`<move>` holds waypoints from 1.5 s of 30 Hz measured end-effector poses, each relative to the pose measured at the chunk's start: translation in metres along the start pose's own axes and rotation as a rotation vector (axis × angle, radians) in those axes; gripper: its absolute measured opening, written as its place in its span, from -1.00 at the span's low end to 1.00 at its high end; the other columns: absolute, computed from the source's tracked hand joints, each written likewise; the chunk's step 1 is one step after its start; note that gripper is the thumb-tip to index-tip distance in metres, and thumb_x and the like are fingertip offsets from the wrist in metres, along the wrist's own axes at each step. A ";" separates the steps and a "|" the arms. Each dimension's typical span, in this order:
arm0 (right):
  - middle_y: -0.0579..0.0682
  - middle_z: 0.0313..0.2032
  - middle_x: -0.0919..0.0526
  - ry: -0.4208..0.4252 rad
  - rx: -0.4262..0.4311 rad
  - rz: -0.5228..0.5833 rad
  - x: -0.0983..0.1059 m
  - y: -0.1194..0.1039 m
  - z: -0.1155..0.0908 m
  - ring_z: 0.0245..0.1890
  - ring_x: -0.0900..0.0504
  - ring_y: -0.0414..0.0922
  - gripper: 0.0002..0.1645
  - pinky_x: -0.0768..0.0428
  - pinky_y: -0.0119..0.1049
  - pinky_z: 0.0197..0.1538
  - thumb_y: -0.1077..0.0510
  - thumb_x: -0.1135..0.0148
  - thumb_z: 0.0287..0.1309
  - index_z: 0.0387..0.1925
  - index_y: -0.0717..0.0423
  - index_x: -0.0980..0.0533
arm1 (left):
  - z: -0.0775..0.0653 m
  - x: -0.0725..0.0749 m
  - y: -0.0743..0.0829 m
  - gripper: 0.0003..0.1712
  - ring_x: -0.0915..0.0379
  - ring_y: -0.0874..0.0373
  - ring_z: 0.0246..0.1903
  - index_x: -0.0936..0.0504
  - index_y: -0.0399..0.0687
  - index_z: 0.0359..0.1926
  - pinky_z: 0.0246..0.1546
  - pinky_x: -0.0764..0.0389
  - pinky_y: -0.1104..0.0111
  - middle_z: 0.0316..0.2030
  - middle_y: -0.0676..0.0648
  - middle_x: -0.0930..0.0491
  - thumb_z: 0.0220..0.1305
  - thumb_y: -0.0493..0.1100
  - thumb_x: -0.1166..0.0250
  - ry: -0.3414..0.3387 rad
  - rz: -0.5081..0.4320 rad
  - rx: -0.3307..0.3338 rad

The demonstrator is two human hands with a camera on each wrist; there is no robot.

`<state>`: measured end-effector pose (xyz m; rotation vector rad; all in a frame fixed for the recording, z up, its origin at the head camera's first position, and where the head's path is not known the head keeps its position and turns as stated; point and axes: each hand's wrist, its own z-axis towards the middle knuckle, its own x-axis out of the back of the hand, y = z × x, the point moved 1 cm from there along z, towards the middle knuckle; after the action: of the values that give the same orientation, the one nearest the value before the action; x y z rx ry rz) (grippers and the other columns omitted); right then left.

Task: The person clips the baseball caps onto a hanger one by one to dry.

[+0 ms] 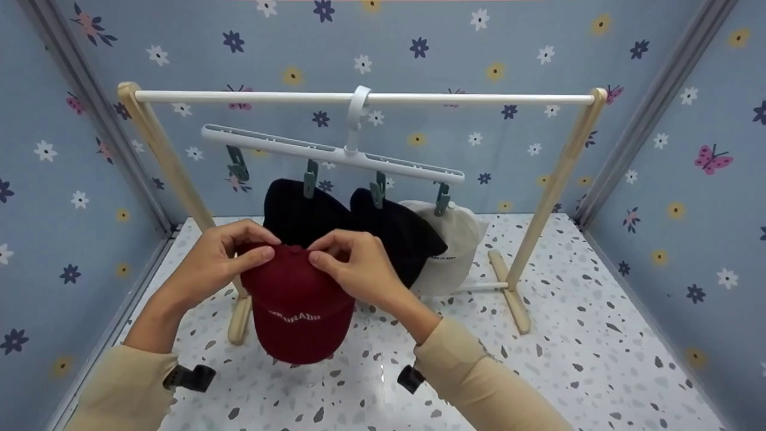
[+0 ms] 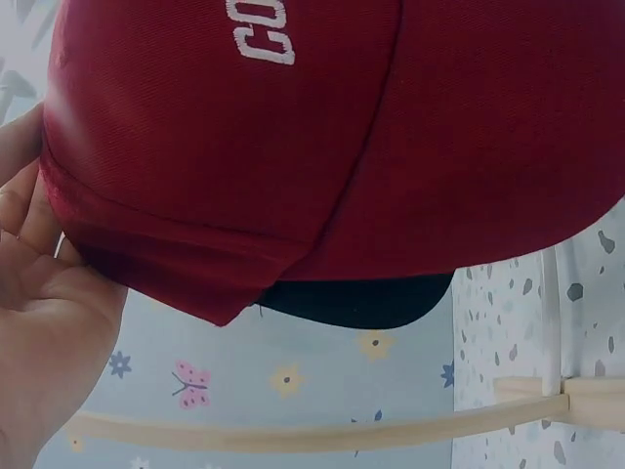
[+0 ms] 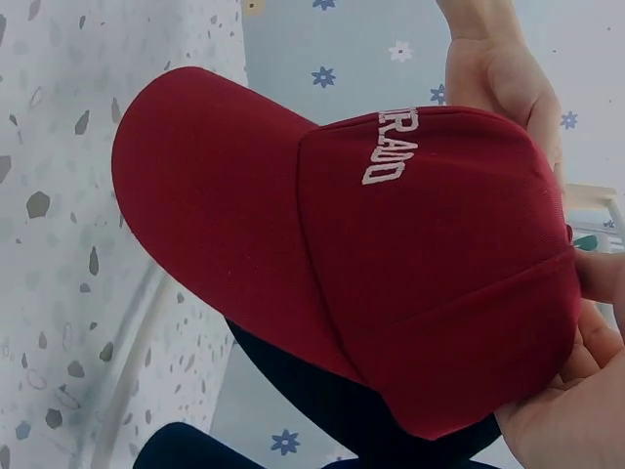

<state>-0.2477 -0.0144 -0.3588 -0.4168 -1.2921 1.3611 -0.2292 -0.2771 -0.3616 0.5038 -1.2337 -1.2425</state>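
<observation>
A dark red baseball cap (image 1: 299, 299) with white lettering hangs brim down between both hands. My left hand (image 1: 206, 266) pinches the left side of its crown top with thumb and fingers. On the other side my right hand (image 1: 366, 269) pinches the crown near the top button. Behind the red cap, two black caps (image 1: 299, 209) and an off-white cap (image 1: 458, 263) hang from green clips (image 1: 377, 190) on a white hanger (image 1: 263, 142). The leftmost green clip (image 1: 238, 166) holds nothing. In the right wrist view the cap (image 3: 449, 215) shows its brim to the left.
The hanger hooks over the white rail (image 1: 479, 98) of a wooden rack and tilts down to the right. Rack legs (image 1: 550, 197) stand on a speckled white surface (image 1: 586, 335). Blue flowered walls (image 1: 419, 72) enclose the back and sides.
</observation>
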 end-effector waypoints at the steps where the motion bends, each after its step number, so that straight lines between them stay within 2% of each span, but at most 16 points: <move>1: -0.18 -0.34 -0.76 -0.003 -0.003 0.006 -0.001 0.000 0.001 -0.38 -0.66 -0.23 -0.92 -0.69 -0.35 -0.29 0.13 -0.41 0.42 -0.14 -0.06 -0.78 | 0.000 0.001 0.000 -0.82 -0.62 0.06 -0.33 -0.72 -0.16 0.06 -0.40 -0.74 0.33 -0.13 -0.11 -0.71 0.52 -0.26 -0.33 0.003 0.009 0.002; 7: -0.18 -0.34 -0.76 0.000 0.013 0.005 -0.004 -0.002 0.007 -0.39 -0.66 -0.25 -0.92 -0.68 -0.37 -0.29 0.14 -0.40 0.42 -0.14 -0.04 -0.78 | 0.000 0.007 0.000 -0.81 -0.62 0.05 -0.29 -0.71 -0.15 0.08 -0.38 -0.75 0.32 -0.10 -0.08 -0.70 0.54 -0.22 -0.32 0.014 0.037 0.017; 18: -0.19 -0.42 -0.71 -0.003 0.018 -0.024 -0.011 -0.008 0.022 -0.41 -0.64 -0.27 -0.93 -0.64 -0.40 -0.32 0.13 -0.41 0.42 -0.16 -0.04 -0.77 | 0.002 0.016 -0.003 -0.78 -0.69 0.09 -0.27 -0.70 -0.24 0.09 -0.34 -0.76 0.33 -0.09 -0.02 -0.73 0.55 -0.24 -0.30 0.053 0.022 0.019; 27: -0.18 -0.40 -0.73 -0.006 0.029 0.004 -0.016 -0.012 0.032 -0.41 -0.65 -0.26 -0.93 -0.65 -0.40 -0.32 0.15 -0.41 0.42 -0.16 0.00 -0.77 | 0.002 0.025 -0.001 -0.78 -0.66 0.08 -0.25 -0.70 -0.24 0.09 -0.29 -0.74 0.36 -0.09 -0.03 -0.72 0.56 -0.23 -0.29 0.075 0.039 0.016; 35: -0.17 -0.37 -0.73 -0.023 0.044 0.008 -0.018 -0.019 0.042 -0.37 -0.68 -0.25 -0.92 -0.71 -0.40 -0.26 0.15 -0.36 0.46 -0.14 0.02 -0.75 | 0.003 0.034 0.003 -0.78 -0.63 0.10 -0.29 -0.69 -0.25 0.08 -0.36 -0.72 0.38 -0.16 -0.03 -0.73 0.58 -0.21 -0.27 0.111 0.067 0.014; 39: -0.16 -0.38 -0.72 -0.017 0.063 0.020 -0.020 -0.021 0.045 -0.38 -0.67 -0.25 -0.92 -0.70 -0.39 -0.27 0.17 -0.37 0.45 -0.14 0.04 -0.74 | 0.004 0.037 0.003 -0.77 -0.61 0.12 -0.30 -0.69 -0.26 0.08 -0.39 -0.68 0.40 -0.17 -0.01 -0.74 0.57 -0.21 -0.27 0.130 0.077 0.010; 45: -0.16 -0.37 -0.72 -0.009 0.096 0.012 -0.022 -0.022 0.050 -0.39 -0.66 -0.25 -0.92 -0.69 -0.39 -0.28 0.18 -0.35 0.47 -0.13 0.05 -0.73 | 0.008 0.041 0.000 -0.75 -0.60 0.13 -0.29 -0.68 -0.27 0.09 -0.34 -0.66 0.42 -0.17 0.02 -0.73 0.57 -0.19 -0.29 0.136 0.083 0.016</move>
<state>-0.2737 -0.0606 -0.3332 -0.3532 -1.2275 1.4305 -0.2422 -0.3111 -0.3416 0.5344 -1.1393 -1.1107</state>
